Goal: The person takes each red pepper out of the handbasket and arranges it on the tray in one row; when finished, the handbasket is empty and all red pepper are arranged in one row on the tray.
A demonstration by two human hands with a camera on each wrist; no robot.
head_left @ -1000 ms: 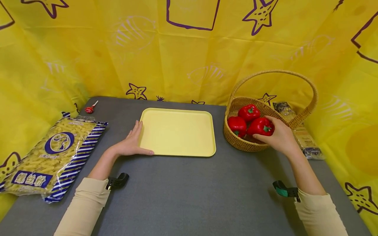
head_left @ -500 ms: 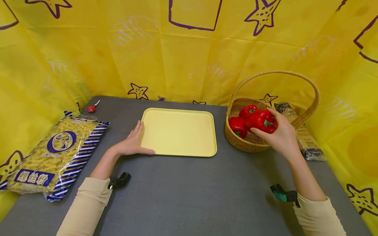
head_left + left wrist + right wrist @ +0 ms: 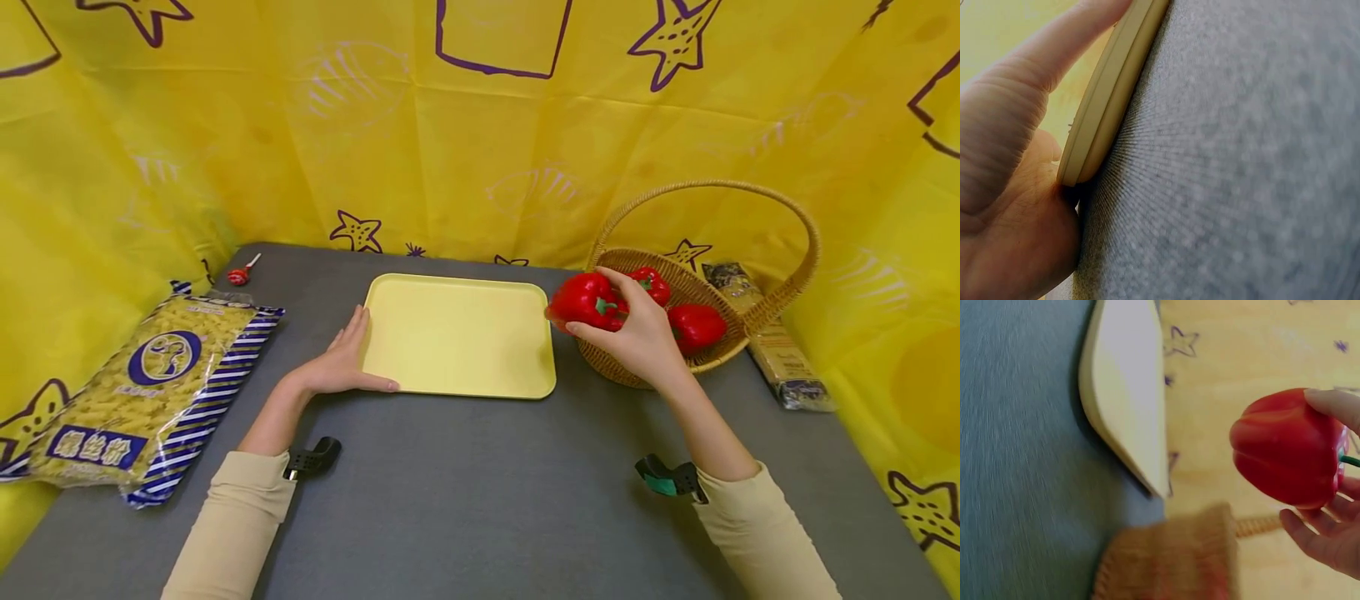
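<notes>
My right hand (image 3: 637, 333) grips a red bell pepper (image 3: 583, 302) between thumb and fingers, lifted over the left rim of a wicker basket (image 3: 622, 367). In the right wrist view the bell pepper (image 3: 1291, 450) hangs clear of the table, its green stem toward the palm. More red peppers lie in the basket, one at the right (image 3: 696, 327) and one at the back (image 3: 651, 285). My left hand (image 3: 333, 362) rests with spread, straight fingers against the near left corner of a pale yellow tray (image 3: 457, 337). In the left wrist view the thumb lies along the tray's edge (image 3: 1104, 106).
A large bag of spiral pasta (image 3: 161, 375) lies at the left, with a red lollipop (image 3: 238, 275) behind it. Another long packet (image 3: 783, 358) lies right of the basket. The basket's tall handle (image 3: 806, 242) arches upward. Yellow printed cloth (image 3: 480, 125) hangs behind the grey table (image 3: 480, 483).
My right hand has lifted one bell pepper out of the basket and carried it left toward the tray. The left hand keeps its place at the tray. The view has shifted slightly.
</notes>
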